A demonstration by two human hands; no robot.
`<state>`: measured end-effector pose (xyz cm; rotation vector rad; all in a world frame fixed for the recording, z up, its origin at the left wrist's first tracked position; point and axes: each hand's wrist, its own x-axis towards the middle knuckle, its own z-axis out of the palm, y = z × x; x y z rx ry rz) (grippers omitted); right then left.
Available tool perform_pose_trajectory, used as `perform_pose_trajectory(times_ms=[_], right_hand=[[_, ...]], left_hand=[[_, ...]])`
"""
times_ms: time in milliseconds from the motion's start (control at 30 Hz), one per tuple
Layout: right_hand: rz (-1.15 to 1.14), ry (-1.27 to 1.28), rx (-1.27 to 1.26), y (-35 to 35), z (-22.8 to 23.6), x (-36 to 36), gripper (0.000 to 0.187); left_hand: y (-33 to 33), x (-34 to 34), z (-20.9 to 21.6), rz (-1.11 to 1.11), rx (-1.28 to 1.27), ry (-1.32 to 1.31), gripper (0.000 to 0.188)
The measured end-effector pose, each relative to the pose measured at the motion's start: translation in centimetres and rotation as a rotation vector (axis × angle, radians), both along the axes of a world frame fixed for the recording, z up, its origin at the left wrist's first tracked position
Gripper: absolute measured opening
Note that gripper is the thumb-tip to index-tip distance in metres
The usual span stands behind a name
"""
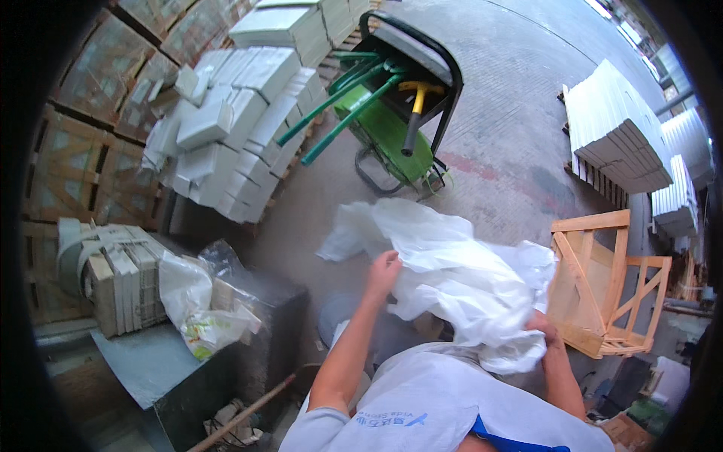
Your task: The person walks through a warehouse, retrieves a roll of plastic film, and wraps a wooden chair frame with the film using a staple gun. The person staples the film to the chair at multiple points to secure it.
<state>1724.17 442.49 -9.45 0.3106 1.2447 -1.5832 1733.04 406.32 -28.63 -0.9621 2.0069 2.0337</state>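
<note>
A large, crumpled white plastic sheet [452, 264] spreads in the air in front of my body, its folds hanging loosely. My left hand [384, 271] pinches its near left edge with the fingers closed. At the sheet's right end, my right hand [542, 328] is closed on a bunched part, and the plastic hides some of its fingers. The far left corner of the sheet looks blurred.
Ahead stands a green wheelbarrow [384, 135] with a yellow-headed hammer [414, 113] on it. White blocks [218, 128] are stacked at left. A wooden crate frame [595, 286] stands close on my right, and palletised white slabs [614, 124] lie beyond. Black box [271, 324] at near left.
</note>
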Motion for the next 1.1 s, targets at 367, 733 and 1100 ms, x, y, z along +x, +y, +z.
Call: perform_pose_trajectory(times_ms=[367,733,1100], right_hand=[[-0.724,0.203,-0.338,18.6,2.2,6.0,0.051],[-1.231,0.745,-0.361,43.0,-0.8,12.3,0.049],[-1.704,0.643,-0.585,57.2,4.4,13.1,0.033]], left_hand=[[25.0,-1.0,1.0,-0.852,0.873,-0.239,0.066],[40.2,-2.5,6.1,-1.031,0.913,-0.484,0.068],[49.8,-9.3,13.7,-1.545,0.484,-0.373,0.071]])
